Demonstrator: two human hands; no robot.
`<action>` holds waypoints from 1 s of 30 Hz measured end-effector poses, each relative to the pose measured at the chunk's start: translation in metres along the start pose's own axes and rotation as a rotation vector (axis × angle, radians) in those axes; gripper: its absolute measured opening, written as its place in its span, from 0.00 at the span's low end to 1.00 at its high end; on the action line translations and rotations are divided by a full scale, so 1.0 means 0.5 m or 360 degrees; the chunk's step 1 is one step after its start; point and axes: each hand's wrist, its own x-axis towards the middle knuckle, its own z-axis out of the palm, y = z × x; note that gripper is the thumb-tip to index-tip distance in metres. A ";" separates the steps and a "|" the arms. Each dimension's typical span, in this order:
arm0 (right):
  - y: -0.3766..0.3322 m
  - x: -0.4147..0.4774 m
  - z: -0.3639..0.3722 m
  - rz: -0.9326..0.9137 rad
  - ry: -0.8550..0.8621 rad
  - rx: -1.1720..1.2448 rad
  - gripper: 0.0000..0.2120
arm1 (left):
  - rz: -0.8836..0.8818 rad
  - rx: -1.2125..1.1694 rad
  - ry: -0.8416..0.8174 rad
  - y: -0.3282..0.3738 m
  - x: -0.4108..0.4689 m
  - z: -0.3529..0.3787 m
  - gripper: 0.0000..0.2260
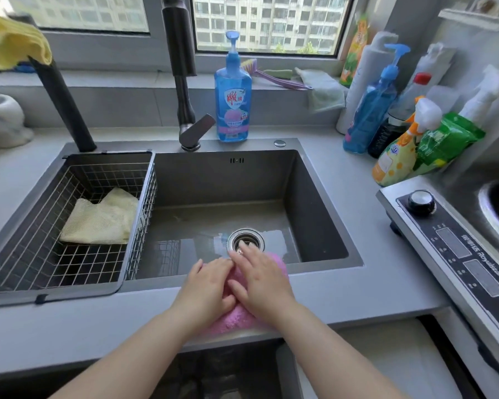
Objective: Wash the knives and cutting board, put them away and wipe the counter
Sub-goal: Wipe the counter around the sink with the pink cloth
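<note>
A pink fluffy cloth [233, 319] lies draped over the front rim of the grey sink [326, 203], partly on the counter strip [69, 326]. My left hand [206, 289] presses on the cloth's left side, fingers curled around a fold. My right hand [261, 279] lies flat on top of the cloth with fingers spread, the fingertips reaching over the basin toward the drain [246, 240]. No knife or cutting board is in view.
A wire basket [69, 254] holding a yellow cloth [101, 218] fills the sink's left part. Behind stand the dark faucet [182, 82] and a blue soap bottle [233, 90]. Several cleaning bottles [392, 116] crowd the right; an induction cooker [455, 249] sits beside them.
</note>
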 end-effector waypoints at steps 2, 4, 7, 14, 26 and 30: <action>0.005 -0.002 0.015 0.0011 -0.0073 -0.0085 0.48 | -0.0077 -0.0023 0.0083 -0.006 -0.015 0.004 0.36; 0.016 -0.011 0.014 0.0024 -0.0089 -0.0158 0.49 | 0.0020 0.0052 0.0195 -0.016 -0.029 0.007 0.35; 0.042 -0.032 0.003 0.0042 -0.0049 -0.0201 0.49 | 0.0091 0.0048 0.0290 -0.039 -0.056 0.007 0.25; 0.255 -0.120 -0.104 0.0414 0.0145 -0.0404 0.48 | -0.0388 0.0127 0.0519 -0.132 -0.133 -0.014 0.29; 0.156 -0.118 -0.027 0.0742 0.0253 -0.0500 0.39 | -0.0659 0.0232 0.0509 -0.148 -0.149 0.003 0.32; 0.057 -0.101 0.032 0.0276 0.0018 -0.0484 0.34 | -0.0653 0.0233 0.0539 -0.145 -0.149 0.005 0.34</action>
